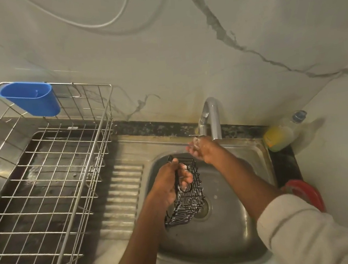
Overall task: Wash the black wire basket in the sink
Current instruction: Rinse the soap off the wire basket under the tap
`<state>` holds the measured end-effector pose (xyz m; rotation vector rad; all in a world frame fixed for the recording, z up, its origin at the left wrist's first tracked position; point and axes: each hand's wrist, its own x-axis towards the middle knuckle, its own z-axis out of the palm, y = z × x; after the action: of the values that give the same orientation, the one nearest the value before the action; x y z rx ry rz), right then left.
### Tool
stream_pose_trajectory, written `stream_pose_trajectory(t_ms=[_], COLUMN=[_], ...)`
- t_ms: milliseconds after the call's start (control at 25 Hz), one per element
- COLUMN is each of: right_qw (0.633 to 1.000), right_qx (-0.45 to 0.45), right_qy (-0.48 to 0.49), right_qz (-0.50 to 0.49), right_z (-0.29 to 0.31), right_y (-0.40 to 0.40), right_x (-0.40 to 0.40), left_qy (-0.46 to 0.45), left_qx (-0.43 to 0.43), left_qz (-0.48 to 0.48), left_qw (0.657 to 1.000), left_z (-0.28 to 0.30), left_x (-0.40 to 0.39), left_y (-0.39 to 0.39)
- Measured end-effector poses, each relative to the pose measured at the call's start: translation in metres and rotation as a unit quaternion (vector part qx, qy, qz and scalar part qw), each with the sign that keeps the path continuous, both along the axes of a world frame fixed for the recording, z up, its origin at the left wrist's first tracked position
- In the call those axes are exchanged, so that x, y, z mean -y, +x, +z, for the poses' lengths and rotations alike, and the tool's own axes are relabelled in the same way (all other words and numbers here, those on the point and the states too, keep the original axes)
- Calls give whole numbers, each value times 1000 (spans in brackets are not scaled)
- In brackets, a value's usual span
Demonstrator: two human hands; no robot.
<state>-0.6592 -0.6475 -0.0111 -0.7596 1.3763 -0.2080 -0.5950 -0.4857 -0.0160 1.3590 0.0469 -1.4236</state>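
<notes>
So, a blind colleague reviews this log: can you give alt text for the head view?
Over a steel sink, the left hand grips a soapy black wire basket while the right hand reaches to the faucet. A wire dish rack holding a blue cup stands left.

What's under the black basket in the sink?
Under the black wire basket is the steel sink bottom and part of the drain. The basket hides the rest of the drain.
</notes>
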Motion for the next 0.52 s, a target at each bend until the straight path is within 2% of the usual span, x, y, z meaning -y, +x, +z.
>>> stream_pose_trajectory(t_ms=[40, 80, 160, 200, 320, 360, 480, 520], right_qw=[988, 948, 804, 763, 740, 740, 727, 776], right_qx=[-66, -137, -264, -275, -218, -198, -232, -250], right_qy=[-113, -230, -414, -443, -429, -427, -467, -432], right_qz=[84, 170, 335, 382, 471, 480, 446, 387], right_z=[-2, -2, 1, 4, 7, 8, 11, 11], right_y=[-6, -14, -24, -28, -32, -33, -32, -27], right_x=[-5, -10, -15, -13, -3, -4, -5, -8], left_qy=[5, 8, 10, 11, 8, 7, 17, 21], left_qx=[0, 3, 6, 4, -9, -9, 22, 39], left_qz=[-5, -10, -18, -20, -29, -36, -65, -74], left_qw=[1000, 1000, 1000, 1000, 1000, 999, 997, 996], left_z=[0, 0, 1, 1, 2, 3, 8, 12], left_x=[1, 2, 4, 5, 4, 3, 5, 6], left_y=[0, 0, -2, -3, -6, -7, -13, -17])
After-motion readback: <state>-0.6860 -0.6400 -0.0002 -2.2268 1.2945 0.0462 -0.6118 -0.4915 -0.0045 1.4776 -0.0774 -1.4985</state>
